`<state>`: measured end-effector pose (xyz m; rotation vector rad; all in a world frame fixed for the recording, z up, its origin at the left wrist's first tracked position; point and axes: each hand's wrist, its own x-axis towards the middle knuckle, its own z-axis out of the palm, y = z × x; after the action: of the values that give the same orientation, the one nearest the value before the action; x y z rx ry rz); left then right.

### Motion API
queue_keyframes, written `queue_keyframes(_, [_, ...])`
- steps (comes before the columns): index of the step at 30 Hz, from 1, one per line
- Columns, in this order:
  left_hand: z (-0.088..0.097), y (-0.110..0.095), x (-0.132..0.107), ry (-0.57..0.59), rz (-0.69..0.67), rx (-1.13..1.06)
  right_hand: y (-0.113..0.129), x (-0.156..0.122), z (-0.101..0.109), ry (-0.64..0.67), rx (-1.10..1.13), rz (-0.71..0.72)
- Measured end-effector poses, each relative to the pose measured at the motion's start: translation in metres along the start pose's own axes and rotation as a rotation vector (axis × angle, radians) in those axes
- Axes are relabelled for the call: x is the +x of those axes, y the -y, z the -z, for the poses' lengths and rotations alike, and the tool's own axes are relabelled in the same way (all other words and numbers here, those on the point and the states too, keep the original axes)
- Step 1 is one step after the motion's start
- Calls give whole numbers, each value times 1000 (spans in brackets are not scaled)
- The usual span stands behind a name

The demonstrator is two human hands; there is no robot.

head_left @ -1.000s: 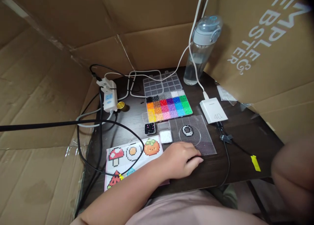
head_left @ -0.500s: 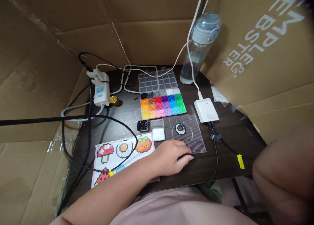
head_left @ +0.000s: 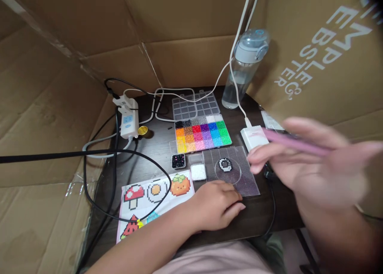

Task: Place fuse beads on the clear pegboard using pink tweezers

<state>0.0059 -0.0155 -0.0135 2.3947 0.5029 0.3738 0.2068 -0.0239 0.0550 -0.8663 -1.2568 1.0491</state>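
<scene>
My left hand (head_left: 222, 204) lies on the near edge of a clear pegboard (head_left: 249, 182), fingers resting flat and the thumb apart, holding nothing. On the board sits a small ring of black, grey and white beads (head_left: 225, 165). Raised at the right, my right hand (head_left: 323, 174) is smeared by motion. It grips a slim pink stick-like tool (head_left: 299, 142), whose exact kind is too blurred to tell. Left of the board stand a small box of white beads (head_left: 198, 172) and a small box of black beads (head_left: 178, 161). A pattern sheet (head_left: 167, 205) lies partly under my left forearm.
A compartment case of coloured beads (head_left: 203, 133) lies behind the board with its lid open. A water bottle (head_left: 243, 70), white charger (head_left: 254, 136), power strip (head_left: 129, 118) and gold cap (head_left: 143, 131) stand around. A black cable (head_left: 143, 152) loops over the sheet. Cardboard walls (head_left: 191, 62) surround the table.
My right hand has risen into view over the charger with the pink tool in it. My left hand keeps its place on the board's edge; the whole view has shifted slightly.
</scene>
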Motion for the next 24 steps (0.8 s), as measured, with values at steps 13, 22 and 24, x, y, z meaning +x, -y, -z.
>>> queue_keyframes(13, [-1,-2,2,-133,-104,58,-73,-18,-24,-281,110,80])
queue_keyframes(22, [-3,-2,2,-193,-138,60,-76,-28,-24,-188,57,-27])
queue_keyframes(24, [-3,-2,2,-192,-141,59,-78,-27,-24,-150,66,-71])
